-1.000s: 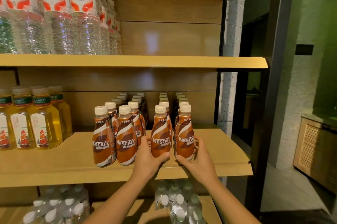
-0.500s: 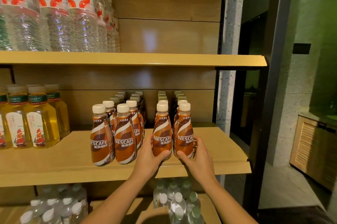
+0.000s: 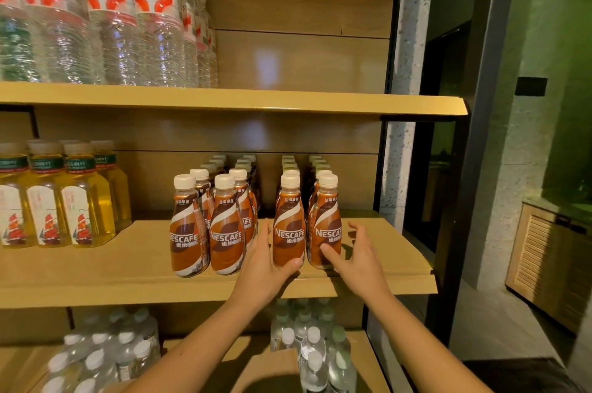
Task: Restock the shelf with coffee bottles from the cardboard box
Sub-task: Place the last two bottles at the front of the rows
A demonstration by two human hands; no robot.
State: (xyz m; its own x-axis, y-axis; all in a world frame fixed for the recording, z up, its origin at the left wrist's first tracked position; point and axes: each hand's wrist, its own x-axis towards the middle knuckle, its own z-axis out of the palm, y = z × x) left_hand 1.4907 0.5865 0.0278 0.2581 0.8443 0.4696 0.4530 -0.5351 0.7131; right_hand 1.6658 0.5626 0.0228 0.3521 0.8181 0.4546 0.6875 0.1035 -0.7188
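- Two bare forearms reach up from the bottom edge toward the middle shelf [image 3: 96, 277], a tan wooden board with a raised front lip.
- The left hand [image 3: 266, 264] is cupped round the foot of the front-left Nescafé coffee bottle [image 3: 288, 226] of the right-hand pair, thumb across its front; the fingers behind are hidden, so how firm the hold is cannot be told.
- The right hand [image 3: 358, 255] is spread open, its fingers apart; one fingertip is at the base of the neighbouring Nescafé bottle [image 3: 326, 226], the rest clear of it to the right.
- The coffee bottles stand upright in four files running back from the middle shelf's front: two files left of the left hand, two right of it, with a gap between the pairs. Four white-capped bottles lead the files; those behind blur together, too many to count surely.
- Further left on the same shelf stand yellow tea bottles [image 3: 83, 200], at least four across the front.
- Below the middle shelf, clear water bottles [image 3: 314, 357] are seen cap-up in two clusters.
- Above it, an upper shelf [image 3: 256, 102] carries tall water bottles with red-and-white labels [image 3: 153, 24], about four in the front row.
- Right of the shelving: a black frame post [image 3: 480, 168], a speckled grey wall and a slatted wooden cabinet [image 3: 551, 264].
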